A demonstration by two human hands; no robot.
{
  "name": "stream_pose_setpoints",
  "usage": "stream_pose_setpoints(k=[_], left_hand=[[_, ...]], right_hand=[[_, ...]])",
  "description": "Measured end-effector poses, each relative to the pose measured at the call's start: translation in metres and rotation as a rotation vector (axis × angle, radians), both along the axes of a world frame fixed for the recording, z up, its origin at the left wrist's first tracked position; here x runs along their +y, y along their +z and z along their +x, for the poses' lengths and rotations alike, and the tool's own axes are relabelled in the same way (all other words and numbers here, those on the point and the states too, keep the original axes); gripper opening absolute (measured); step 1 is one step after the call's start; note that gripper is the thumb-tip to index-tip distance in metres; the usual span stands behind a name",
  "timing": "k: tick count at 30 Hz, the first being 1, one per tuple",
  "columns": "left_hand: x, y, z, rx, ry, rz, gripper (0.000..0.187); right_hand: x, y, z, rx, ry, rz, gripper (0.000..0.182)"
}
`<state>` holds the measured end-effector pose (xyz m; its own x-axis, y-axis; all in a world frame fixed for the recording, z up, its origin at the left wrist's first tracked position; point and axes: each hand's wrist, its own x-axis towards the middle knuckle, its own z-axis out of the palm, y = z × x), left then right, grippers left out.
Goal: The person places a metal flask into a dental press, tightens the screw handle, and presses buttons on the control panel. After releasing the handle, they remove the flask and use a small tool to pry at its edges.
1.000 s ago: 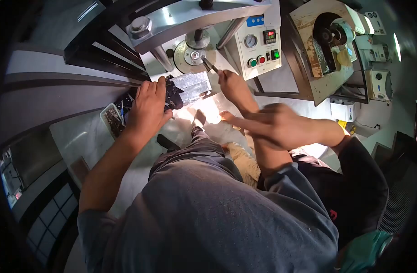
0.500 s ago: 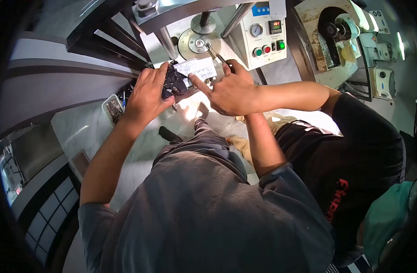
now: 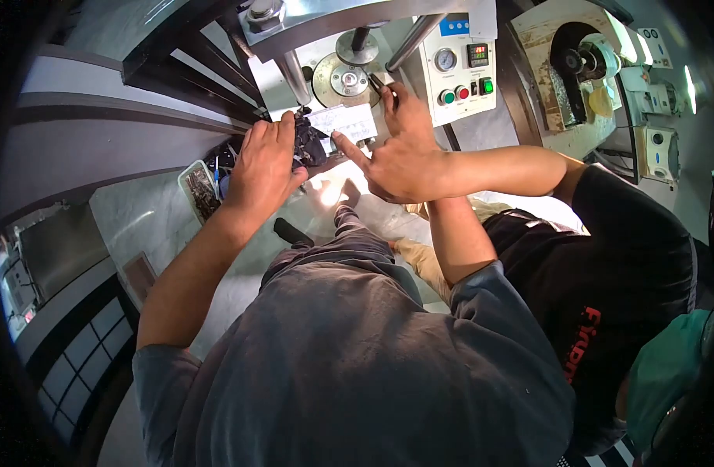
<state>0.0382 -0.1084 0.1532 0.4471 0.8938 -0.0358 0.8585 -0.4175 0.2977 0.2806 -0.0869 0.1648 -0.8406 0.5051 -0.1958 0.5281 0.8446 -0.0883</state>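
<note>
Touching black bundle (image 3: 310, 145) with left hand (image 3: 259, 171), likely for steadiness — impossible to tell whether gripping. Pointing at block (image 3: 349, 121), beside bundle, with co-worker's hand (image 3: 403, 170), perhaps for guidance. Pinching tool (image 3: 377, 81) in right hand (image 3: 407, 115) — close to disc (image 3: 326, 87), probably for reach.

Scuffed machine (image 3: 557, 117), co-worker's black shirt (image 3: 543, 284), green headwear (image 3: 668, 354)
</note>
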Motion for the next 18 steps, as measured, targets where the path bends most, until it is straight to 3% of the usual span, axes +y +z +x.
stream_pose_setpoints(k=[7,9,11,13,15,18], left_hand=[[0.002,0.004,0.002,0.004,-0.006,0.000,0.080],[0.002,0.005,0.005,0.025,0.000,-0.018,0.078],[0.005,0.006,0.008,0.097,-0.015,-0.016,0.072],[0.006,0.009,0.010,0.121,-0.017,-0.011,0.069],[0.008,0.011,0.012,0.138,-0.022,-0.006,0.065],[0.007,0.010,0.011,0.012,-0.017,0.032,0.058]], right_hand=[[-0.001,0.014,0.003,-0.123,-0.035,-0.138,0.076],[-0.003,0.008,0.016,-0.028,-0.021,-0.322,0.078],[-0.005,0.000,0.026,0.117,0.072,-0.287,0.063],[-0.007,-0.053,0.015,0.319,-0.491,-0.212,0.038],[-0.012,-0.102,0.012,0.511,-1.057,-0.118,0.026],[-0.031,-0.117,0.037,0.730,-1.243,-0.073,0.030]])
